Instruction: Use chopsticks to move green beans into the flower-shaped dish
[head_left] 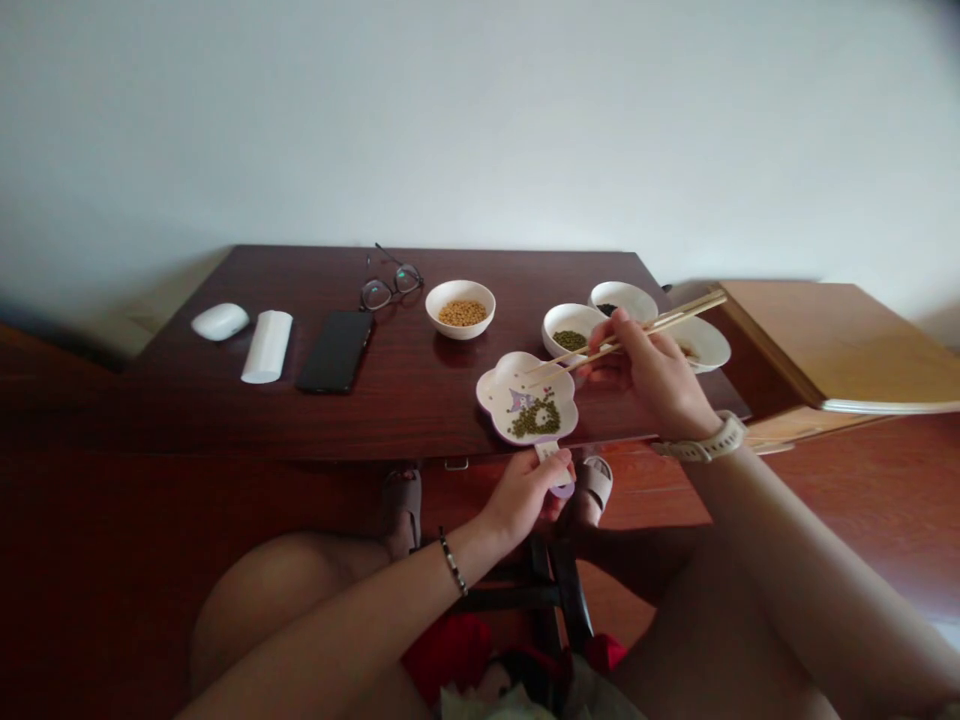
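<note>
Bean dish (499, 395) before bowls (460, 332), phone (335, 351) left.

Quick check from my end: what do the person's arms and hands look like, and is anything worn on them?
Both arms are bare, with no sleeves or gloves. The right hand has a pale strap watch at the wrist. The left hand has a thin dark beaded bracelet at the wrist.

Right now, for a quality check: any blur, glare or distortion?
Head view: soft, even light, a faint sheen on the dark wood table; the wide lens bends its edges and stretches the forearm at lower right; the right hand and chopsticks look fairly sharp.
</note>
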